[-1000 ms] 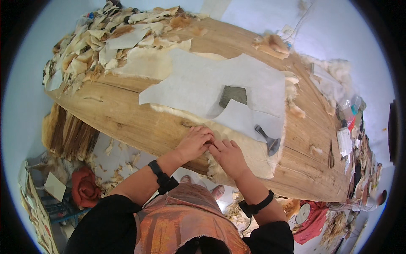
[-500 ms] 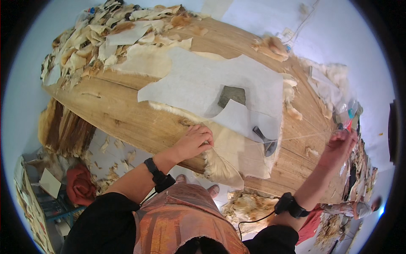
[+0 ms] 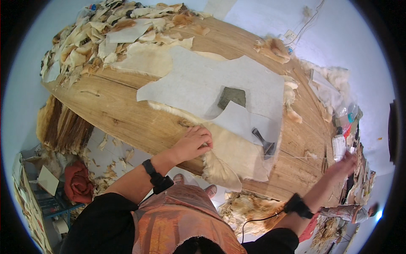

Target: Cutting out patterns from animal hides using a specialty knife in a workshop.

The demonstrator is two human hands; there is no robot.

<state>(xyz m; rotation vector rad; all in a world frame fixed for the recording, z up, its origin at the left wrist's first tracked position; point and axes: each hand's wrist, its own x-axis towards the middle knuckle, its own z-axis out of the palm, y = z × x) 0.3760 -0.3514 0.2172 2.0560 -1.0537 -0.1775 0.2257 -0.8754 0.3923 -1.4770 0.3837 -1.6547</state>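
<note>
At the table's near edge my left hand (image 3: pixel 196 142) is closed, thumb and fingers pinching the edge of a cream fur pelt (image 3: pixel 222 169), skin side partly up and hair along its folded rim. A thin pale thread (image 3: pixel 296 157) stretches from near the pelt across the table toward my right hand (image 3: pixel 348 163). That hand is out at the far right, smeared by motion, so its fingers and anything in them cannot be made out. White paper pattern sheets (image 3: pixel 186 72) lie over the hide, bearing a dark grey stone-like block (image 3: pixel 232 98) and a black-handled tool (image 3: pixel 264 143).
Fur scraps (image 3: pixel 80 46) are heaped at the table's far left. Scissors (image 3: pixel 325 161) lie near the right edge, beside a cluttered stack (image 3: pixel 359 173). Brown pelts (image 3: pixel 63 127) hang at the left end. Red cloth (image 3: pixel 78 181) sits low left; fur (image 3: pixel 249 211) lies below the table.
My right hand has swung farther right and slightly nearer, blurring, and the thread now runs lower. Scissors once behind that arm now show. My left hand keeps its pinch on the pelt.
</note>
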